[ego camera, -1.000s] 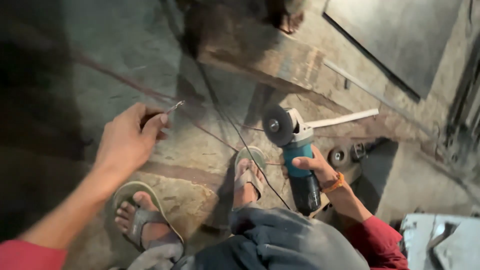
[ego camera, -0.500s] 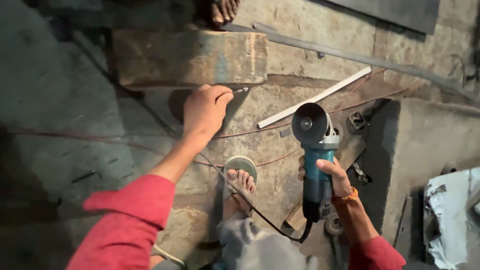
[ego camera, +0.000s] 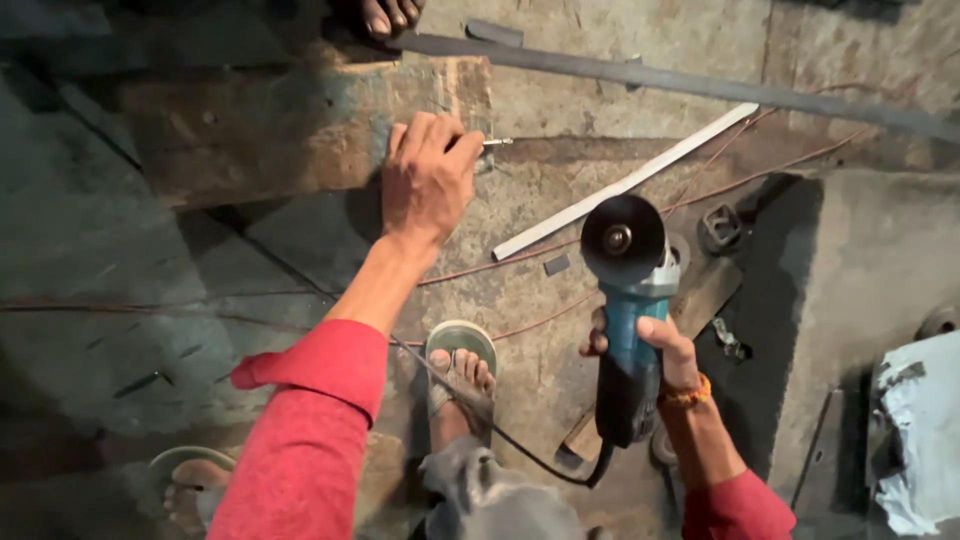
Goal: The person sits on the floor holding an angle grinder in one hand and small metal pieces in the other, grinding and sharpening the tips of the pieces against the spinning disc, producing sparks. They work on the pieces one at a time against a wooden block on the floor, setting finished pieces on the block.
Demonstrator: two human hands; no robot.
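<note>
Teal angle grinder (ego camera: pixel 628 300), one, is being gripped by the right hand (ego camera: pixel 655 345); the left hand (ego camera: pixel 428 180) is pinching one thin metal rod (ego camera: pixel 495 143).

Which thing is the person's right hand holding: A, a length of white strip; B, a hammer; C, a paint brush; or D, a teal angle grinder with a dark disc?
D: the right hand wraps around the body of the teal angle grinder, its dark disc pointing away from the person, while the white strip lies untouched on the floor beyond it.
</note>
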